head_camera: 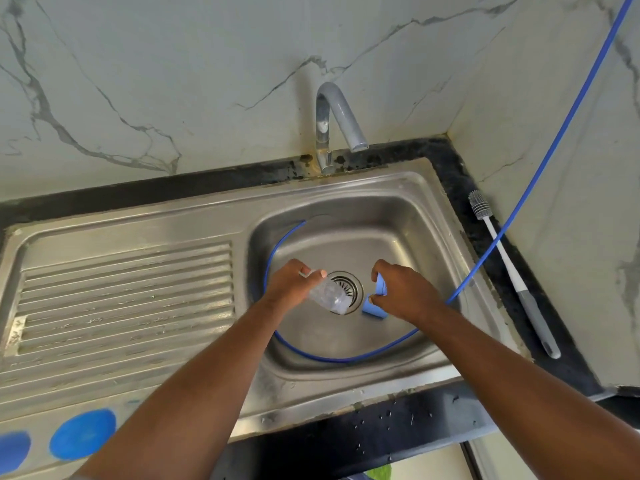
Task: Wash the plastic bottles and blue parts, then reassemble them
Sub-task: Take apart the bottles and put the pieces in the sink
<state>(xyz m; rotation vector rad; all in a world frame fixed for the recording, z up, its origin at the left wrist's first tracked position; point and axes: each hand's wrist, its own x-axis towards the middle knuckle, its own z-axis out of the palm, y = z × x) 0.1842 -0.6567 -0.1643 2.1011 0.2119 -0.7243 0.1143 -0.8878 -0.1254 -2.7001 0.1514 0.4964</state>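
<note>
Over the sink basin [408, 237], my left hand [289, 284] grips a clear plastic bottle [329, 296], tilted, with its open end pointing down toward the drain [348, 287]. My right hand [403, 291] holds a blue part [380, 285] between fingers and thumb. A second blue part [373, 311], cup-shaped, sits just below that hand near the basin floor; whether the hand touches it is unclear. Two blue round pieces [83, 434] lie at the lower left on the draining board.
A thin blue hose [540, 174] comes down from the upper right and loops round the basin floor. The grey tap [341, 116] stands behind the sink, with no water running. A grey-and-white bottle brush [512, 271] lies on the dark counter to the right. The ribbed draining board [124, 296] lies left.
</note>
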